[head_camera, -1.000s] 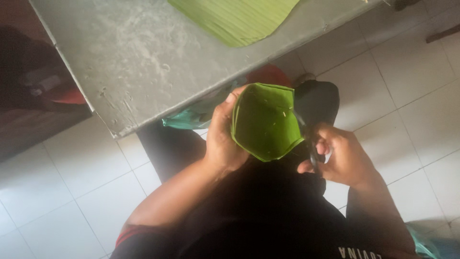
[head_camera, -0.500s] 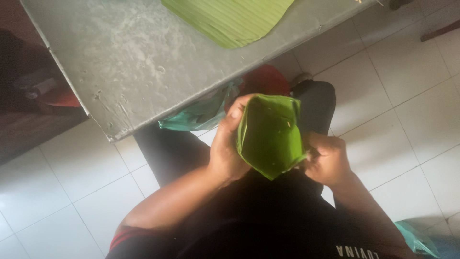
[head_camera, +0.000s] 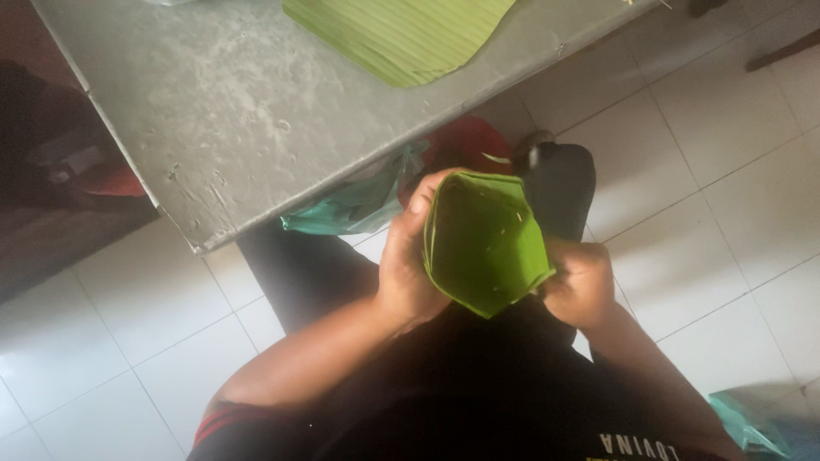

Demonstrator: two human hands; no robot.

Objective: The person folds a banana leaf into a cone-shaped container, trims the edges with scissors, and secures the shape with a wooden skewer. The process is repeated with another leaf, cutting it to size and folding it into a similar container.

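Both hands (head_camera: 495, 273) grip folded green leaf (head_camera: 483, 243), seemingly cupped.

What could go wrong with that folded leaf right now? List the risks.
1. The folded green leaf cup is held in mid-air over the floor tiles, not over the grey table; a slip would probably drop it.
2. Only the left hand and right hand pinch its edges, so the folds may spring open.

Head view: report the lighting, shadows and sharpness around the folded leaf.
Head view: soft daylight, no hard glare; the folded green leaf is evenly lit and fairly sharp; left hand and right hand slightly soft; dark clothing below loses detail in shadow; the grey table shows a dull sheen.
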